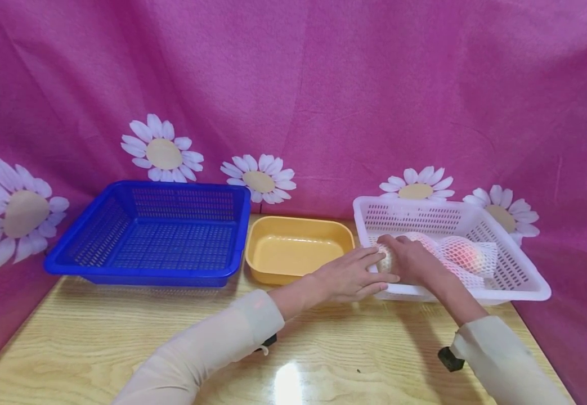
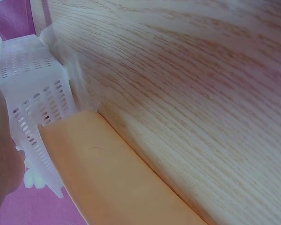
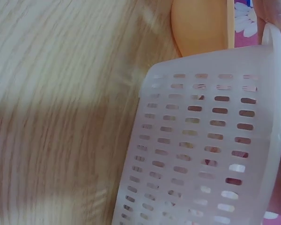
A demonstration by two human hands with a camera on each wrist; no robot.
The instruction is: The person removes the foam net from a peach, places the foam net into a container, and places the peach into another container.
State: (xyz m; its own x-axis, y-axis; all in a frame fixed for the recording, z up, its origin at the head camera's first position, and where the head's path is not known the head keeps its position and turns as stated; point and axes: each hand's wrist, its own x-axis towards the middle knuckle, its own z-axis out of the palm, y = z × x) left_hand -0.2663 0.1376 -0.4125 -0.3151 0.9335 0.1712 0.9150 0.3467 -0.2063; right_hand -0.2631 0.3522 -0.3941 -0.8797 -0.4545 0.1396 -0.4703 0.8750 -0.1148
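At the far left we see a blue basket (image 1: 166, 244) on the wooden table (image 1: 334, 354), with a yellow tub (image 1: 293, 253) just beside it. Next comes the left hand (image 1: 349, 275), its fingers spread and nearly straight over the near left corner of a white basket (image 1: 518, 275). Inside that corner we find a pale netted piece (image 1: 386, 261), partly covered by fingers. The right hand (image 1: 415, 261) reaches down into the basket beside this piece, fingers bent; its fingertips are hidden, so we cannot tell whether it has hold of anything. To its right, reddish fruit in white nets (image 1: 461, 254) lies in the basket.
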